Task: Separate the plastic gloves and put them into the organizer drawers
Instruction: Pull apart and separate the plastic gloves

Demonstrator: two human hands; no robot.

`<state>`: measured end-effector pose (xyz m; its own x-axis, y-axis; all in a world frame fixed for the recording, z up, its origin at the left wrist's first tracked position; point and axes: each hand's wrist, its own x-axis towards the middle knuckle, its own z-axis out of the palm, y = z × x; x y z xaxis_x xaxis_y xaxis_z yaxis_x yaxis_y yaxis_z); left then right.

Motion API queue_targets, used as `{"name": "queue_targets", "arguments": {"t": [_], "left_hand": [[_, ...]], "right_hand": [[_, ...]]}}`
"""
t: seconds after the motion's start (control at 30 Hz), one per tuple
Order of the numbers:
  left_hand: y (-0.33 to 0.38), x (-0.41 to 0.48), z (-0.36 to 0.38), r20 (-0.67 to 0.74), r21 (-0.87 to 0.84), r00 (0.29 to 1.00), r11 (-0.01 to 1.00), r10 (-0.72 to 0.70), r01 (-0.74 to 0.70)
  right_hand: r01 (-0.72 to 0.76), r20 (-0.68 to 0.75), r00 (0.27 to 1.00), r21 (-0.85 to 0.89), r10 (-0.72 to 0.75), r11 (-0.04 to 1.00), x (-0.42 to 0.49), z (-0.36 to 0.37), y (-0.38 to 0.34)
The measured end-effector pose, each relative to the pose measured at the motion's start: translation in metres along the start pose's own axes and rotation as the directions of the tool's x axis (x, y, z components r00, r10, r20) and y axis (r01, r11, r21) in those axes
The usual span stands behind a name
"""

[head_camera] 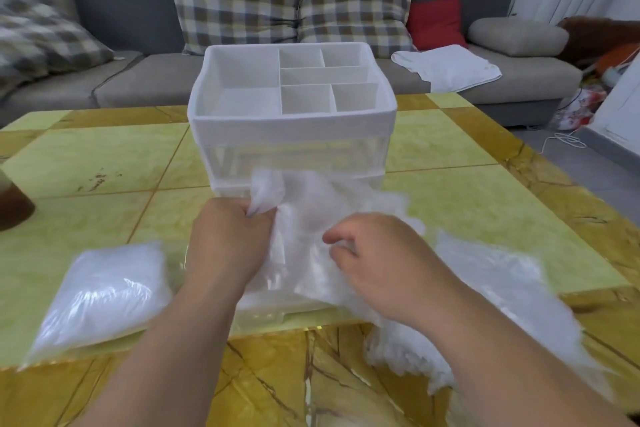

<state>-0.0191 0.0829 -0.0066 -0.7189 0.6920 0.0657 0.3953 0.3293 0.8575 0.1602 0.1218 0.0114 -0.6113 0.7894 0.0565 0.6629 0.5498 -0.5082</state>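
Observation:
A white organizer [292, 130] with a divided top tray and clear drawers stands mid-table. One clear drawer [294, 310] is pulled out toward me, under my hands. My left hand [230, 236] grips a bunch of thin clear plastic gloves [311, 204] just in front of the organizer. My right hand [375, 258] pinches a layer of the same gloves over the drawer. A sealed bag of gloves [104, 291] lies at the left. A loose, torn-open pile of gloves [502, 305] lies at the right, partly hidden by my right forearm.
The table [104, 156] is yellow-green marble with gold bands. A brown object [14, 204] sits at its left edge. Behind it is a grey sofa [138, 80] with checked cushions, a red cushion [438, 22] and a white cloth [446, 66].

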Motion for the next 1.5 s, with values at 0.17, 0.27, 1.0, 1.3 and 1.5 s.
{"name": "queue_targets", "arguments": {"t": [0.17,0.27,1.0,1.3,1.5], "left_hand": [[-0.004,0.000,-0.004,0.053,0.332,0.997,0.940,0.056,-0.071],[-0.009,0.001,-0.003,0.099,0.507,0.995,0.858,0.034,-0.080],[0.016,-0.035,0.003,0.094,0.552,0.900,0.730,0.426,-0.403],[-0.024,-0.014,0.018,0.339,0.643,0.899,0.629,0.278,-0.437],[-0.021,-0.015,0.017,0.437,0.669,0.862,0.549,0.256,-0.502]], "right_hand": [[0.027,0.050,0.999,-0.192,-0.018,0.981,0.014,0.022,0.011],[0.041,0.068,0.997,-0.248,-0.025,0.968,0.016,0.021,0.014],[0.066,0.240,0.971,-0.296,0.008,0.953,0.033,0.035,0.005],[0.099,0.193,0.980,-0.263,-0.049,0.960,0.035,0.039,0.011],[0.035,0.065,0.998,-0.301,-0.016,0.953,0.030,0.021,0.008]]}}
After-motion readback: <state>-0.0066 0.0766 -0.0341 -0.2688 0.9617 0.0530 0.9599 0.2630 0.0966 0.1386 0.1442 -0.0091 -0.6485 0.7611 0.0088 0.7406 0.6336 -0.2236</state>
